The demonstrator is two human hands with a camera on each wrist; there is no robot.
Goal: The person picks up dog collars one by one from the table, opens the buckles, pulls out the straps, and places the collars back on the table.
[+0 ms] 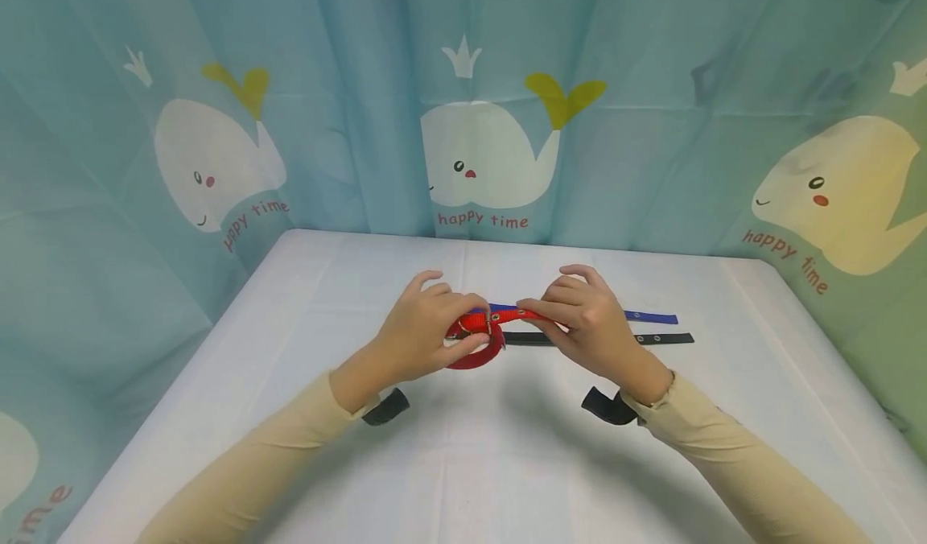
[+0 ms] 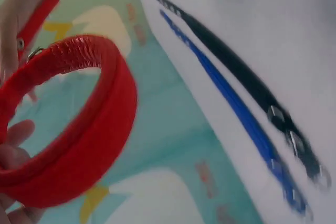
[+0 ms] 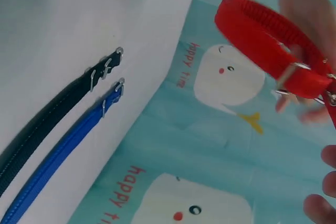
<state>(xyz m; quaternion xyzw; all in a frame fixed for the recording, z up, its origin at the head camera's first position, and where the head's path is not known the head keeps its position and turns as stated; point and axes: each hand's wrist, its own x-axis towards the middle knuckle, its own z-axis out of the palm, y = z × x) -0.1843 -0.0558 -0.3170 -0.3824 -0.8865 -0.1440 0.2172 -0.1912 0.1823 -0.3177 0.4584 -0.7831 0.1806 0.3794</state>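
Observation:
A red pet collar (image 1: pixel 474 359) is bent into a loop above the table, its metal buckle (image 3: pixel 292 74) showing in the right wrist view. My left hand (image 1: pixel 413 335) grips the loop beside the buckle, thumb below and fingers above. On the other side, my right hand (image 1: pixel 590 323) pinches the collar's free end, a narrow strap with metal eyelets that runs out from the buckle. The loop's padded outer face fills much of the left wrist view. Behind the hands, a blue collar (image 2: pixel 231 95) and a black collar (image 2: pixel 231 64) lie flat, side by side.
A white cloth covers the table (image 1: pixel 463 471). Light blue curtains (image 1: pixel 362 125) printed with whales hang behind it and along both sides. Dark bands (image 1: pixel 387 407) sit at both wrists.

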